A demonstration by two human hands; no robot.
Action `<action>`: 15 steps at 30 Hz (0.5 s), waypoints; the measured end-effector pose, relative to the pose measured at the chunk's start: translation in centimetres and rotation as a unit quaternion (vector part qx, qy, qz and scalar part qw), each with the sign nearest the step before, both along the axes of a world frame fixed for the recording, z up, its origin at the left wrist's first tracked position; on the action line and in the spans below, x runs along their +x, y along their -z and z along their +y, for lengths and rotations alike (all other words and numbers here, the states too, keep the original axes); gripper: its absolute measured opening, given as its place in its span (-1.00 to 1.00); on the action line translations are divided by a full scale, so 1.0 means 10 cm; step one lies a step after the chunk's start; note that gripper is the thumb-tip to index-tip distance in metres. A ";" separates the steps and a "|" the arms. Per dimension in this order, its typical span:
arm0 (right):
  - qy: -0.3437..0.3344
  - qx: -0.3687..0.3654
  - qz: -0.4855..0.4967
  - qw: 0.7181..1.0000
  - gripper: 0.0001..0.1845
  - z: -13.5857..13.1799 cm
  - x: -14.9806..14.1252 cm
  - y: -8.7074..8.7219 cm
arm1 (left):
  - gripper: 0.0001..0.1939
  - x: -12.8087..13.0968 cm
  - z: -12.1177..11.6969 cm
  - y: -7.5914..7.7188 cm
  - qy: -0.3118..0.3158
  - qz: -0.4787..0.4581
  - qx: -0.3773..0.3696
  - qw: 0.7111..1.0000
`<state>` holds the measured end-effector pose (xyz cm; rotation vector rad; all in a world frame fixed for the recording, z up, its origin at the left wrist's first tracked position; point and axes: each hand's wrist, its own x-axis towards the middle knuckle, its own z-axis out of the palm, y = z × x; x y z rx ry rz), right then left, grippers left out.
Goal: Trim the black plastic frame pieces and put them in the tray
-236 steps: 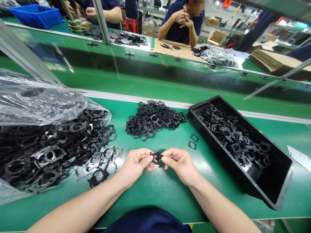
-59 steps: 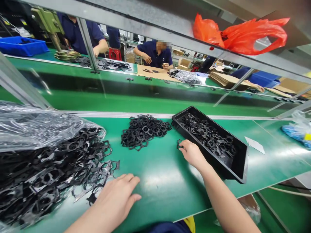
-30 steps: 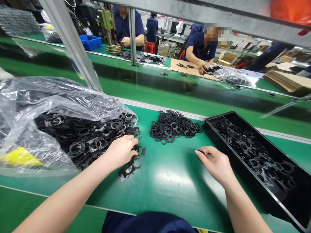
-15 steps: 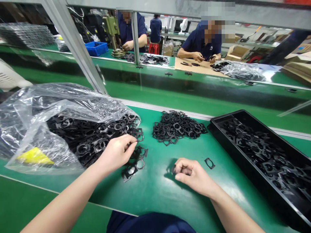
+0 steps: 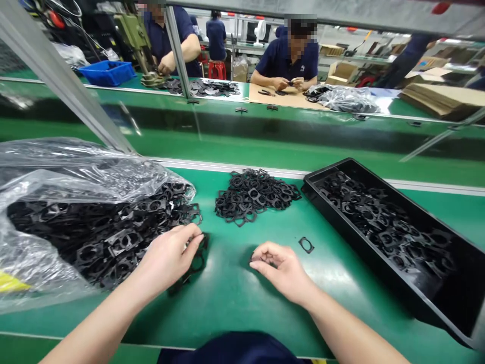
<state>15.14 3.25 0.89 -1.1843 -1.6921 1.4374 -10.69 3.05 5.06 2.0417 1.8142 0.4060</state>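
Note:
My left hand [image 5: 170, 255] rests at the edge of a big heap of black plastic frame parts [image 5: 102, 230] spilling from a clear plastic bag [image 5: 56, 172]. Its fingers pinch a frame piece [image 5: 197, 253] at the heap's near corner. My right hand [image 5: 282, 268] hovers over the green table [image 5: 235, 298], fingers curled in a pinch on a small black part that is mostly hidden. A single small black ring frame [image 5: 306, 244] lies on the table just right of that hand.
A pile of small black frames [image 5: 255, 194] sits at the table's middle back. A long black tray [image 5: 435, 283] with several parts stands at the right. Beyond a green conveyor [image 5: 242, 136], other people work at another bench with parts, cardboard and a blue bin [image 5: 106, 72].
My right hand has drawn back from beside the tray to the middle of the table with a small part pinched. My left hand has stayed at the heap's corner, fingers closing on a frame.

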 end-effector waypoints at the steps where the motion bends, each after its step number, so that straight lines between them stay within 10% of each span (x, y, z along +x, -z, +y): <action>1: 0.001 -0.012 0.009 1.000 -0.81 0.01 -0.01 0.01 | -0.77 -0.07 0.00 -0.03 -0.003 0.018 0.009 1.000; 10: 0.006 -0.124 0.069 0.990 -0.70 0.02 -0.04 0.05 | -0.72 -0.04 0.03 0.04 -0.041 -0.005 0.028 0.999; 15: 0.037 -0.061 0.029 0.997 -0.74 0.01 -0.03 0.02 | -0.76 -0.12 -0.01 0.06 -0.005 0.001 0.088 0.996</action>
